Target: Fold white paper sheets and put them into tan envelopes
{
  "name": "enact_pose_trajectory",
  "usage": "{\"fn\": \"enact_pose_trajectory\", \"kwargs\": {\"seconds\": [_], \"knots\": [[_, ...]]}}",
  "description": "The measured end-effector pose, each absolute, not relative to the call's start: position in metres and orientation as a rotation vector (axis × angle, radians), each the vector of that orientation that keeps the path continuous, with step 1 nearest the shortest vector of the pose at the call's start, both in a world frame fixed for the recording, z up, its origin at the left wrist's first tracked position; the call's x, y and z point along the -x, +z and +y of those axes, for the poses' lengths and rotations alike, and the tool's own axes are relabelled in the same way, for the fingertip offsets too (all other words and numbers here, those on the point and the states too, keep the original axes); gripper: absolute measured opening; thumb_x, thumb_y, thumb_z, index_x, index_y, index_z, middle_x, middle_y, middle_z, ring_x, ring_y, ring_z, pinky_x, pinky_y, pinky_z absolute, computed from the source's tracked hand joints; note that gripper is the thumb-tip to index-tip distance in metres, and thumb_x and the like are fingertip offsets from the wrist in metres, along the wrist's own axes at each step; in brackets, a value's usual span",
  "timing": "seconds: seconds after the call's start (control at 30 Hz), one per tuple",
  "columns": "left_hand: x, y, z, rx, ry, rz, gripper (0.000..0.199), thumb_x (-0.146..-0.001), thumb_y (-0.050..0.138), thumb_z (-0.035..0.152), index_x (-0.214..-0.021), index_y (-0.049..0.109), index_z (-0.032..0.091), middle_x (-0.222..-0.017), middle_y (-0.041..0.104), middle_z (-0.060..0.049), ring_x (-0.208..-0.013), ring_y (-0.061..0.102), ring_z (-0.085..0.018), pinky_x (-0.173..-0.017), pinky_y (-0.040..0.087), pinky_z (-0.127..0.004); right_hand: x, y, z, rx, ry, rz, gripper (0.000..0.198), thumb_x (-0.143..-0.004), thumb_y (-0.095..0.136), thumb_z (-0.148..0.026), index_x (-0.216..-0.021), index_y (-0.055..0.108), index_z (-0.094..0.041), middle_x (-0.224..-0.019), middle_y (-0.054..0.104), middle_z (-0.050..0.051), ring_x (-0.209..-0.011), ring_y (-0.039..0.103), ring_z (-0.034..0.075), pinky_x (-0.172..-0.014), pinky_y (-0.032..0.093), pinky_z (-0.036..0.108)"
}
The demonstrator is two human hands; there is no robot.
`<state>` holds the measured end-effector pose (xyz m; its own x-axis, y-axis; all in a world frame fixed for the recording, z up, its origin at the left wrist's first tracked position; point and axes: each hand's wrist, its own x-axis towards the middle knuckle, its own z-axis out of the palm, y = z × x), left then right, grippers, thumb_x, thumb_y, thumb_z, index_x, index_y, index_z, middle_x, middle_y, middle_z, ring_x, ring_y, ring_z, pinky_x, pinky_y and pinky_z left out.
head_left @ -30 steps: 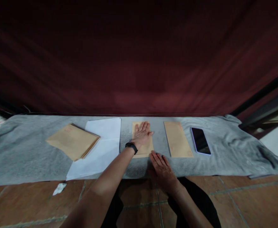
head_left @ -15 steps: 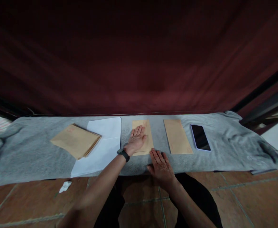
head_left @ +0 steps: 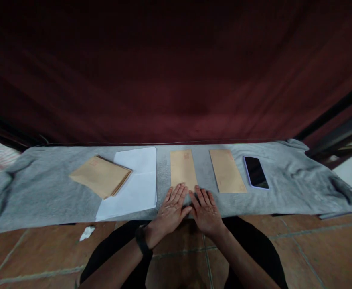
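Head view; fingers [head_left: 175,195] flat, touching envelope [head_left: 183,166]

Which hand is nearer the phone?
Right. The right hand lies flat, left of the phone and closer to the body, by the near edge of the middle envelope. The left hand lies farther left, by that same edge.

Head view: looking forward and down
Left hand [head_left: 170,212], right hand [head_left: 206,214]: near, seen from behind
Cloth [head_left: 299,184]: spanning the width
Red backdrop [head_left: 176,80]: faced squarely, beyond
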<state>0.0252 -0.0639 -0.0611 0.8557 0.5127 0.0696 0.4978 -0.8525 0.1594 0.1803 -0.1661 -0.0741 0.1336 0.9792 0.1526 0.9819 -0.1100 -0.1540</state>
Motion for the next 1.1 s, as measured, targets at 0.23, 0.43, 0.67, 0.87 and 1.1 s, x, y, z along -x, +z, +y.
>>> {"fn": "enact_pose_trajectory", "kwargs": {"seconds": [0.23, 0.43, 0.67, 0.87, 1.1], "knots": [[-0.015, -0.069, -0.063, -2.912, 0.268, 0.953, 0.075, -0.102, 0.036, 0.054, -0.159, 0.023, 0.006, -0.164, 0.027, -0.020, -0.154, 0.021, -0.029, -0.124, 0.028, -0.048, -0.181, -0.075, -0.167, 2.191, -0.022, -1.904, 0.055, -0.102, 0.044, -0.039, -0.154, 0.042, -0.022, -0.163, 0.034, 0.012, -0.147, 0.039, 0.030, -0.123, 0.022, 0.051], [-0.014, -0.075, -0.062, -2.805, 0.351, 1.183, 0.067, -0.103, 0.035, 0.047, -0.157, 0.027, 0.009, -0.160, 0.037, -0.022, -0.151, 0.030, -0.033, -0.120, 0.033, -0.053, -0.177, -0.075, -0.166, 2.215, -0.059, -1.893, 0.055, -0.103, 0.042, -0.037, -0.154, 0.042, -0.017, -0.162, 0.036, 0.014, -0.147, 0.038, 0.031, -0.123, 0.021, 0.052], [-0.024, -0.055, -0.040, -2.524, 0.415, 1.238, 0.046, -0.100, 0.043, 0.029, -0.143, 0.051, 0.014, -0.141, 0.059, -0.014, -0.131, 0.053, -0.028, -0.113, 0.043, -0.044, -0.166, -0.076, -0.161, 2.203, -0.160, -1.839, 0.054, -0.102, 0.045, -0.036, -0.149, 0.046, -0.010, -0.156, 0.044, 0.018, -0.145, 0.040, 0.033, -0.123, 0.022, 0.054], [-0.038, -0.045, -0.031, -2.294, 0.397, 1.387, 0.060, -0.089, 0.059, 0.019, -0.147, 0.045, 0.012, -0.122, 0.063, -0.015, -0.117, 0.060, -0.028, -0.103, 0.048, -0.040, -0.159, -0.079, -0.154, 2.149, -0.223, -1.818, 0.054, -0.099, 0.048, -0.031, -0.146, 0.049, -0.004, -0.149, 0.053, 0.020, -0.140, 0.047, 0.032, -0.122, 0.027, 0.050], [-0.043, -0.041, -0.015, -2.069, 0.368, 1.444, 0.070, -0.082, 0.069, 0.019, -0.148, 0.043, 0.015, -0.105, 0.069, -0.010, -0.097, 0.067, -0.024, -0.085, 0.050, -0.033, -0.156, -0.074, -0.152, 2.153, -0.221, -1.819, 0.050, -0.100, 0.049, -0.029, -0.147, 0.051, -0.012, -0.152, 0.050, 0.018, -0.137, 0.049, 0.032, -0.120, 0.029, 0.052]]}}
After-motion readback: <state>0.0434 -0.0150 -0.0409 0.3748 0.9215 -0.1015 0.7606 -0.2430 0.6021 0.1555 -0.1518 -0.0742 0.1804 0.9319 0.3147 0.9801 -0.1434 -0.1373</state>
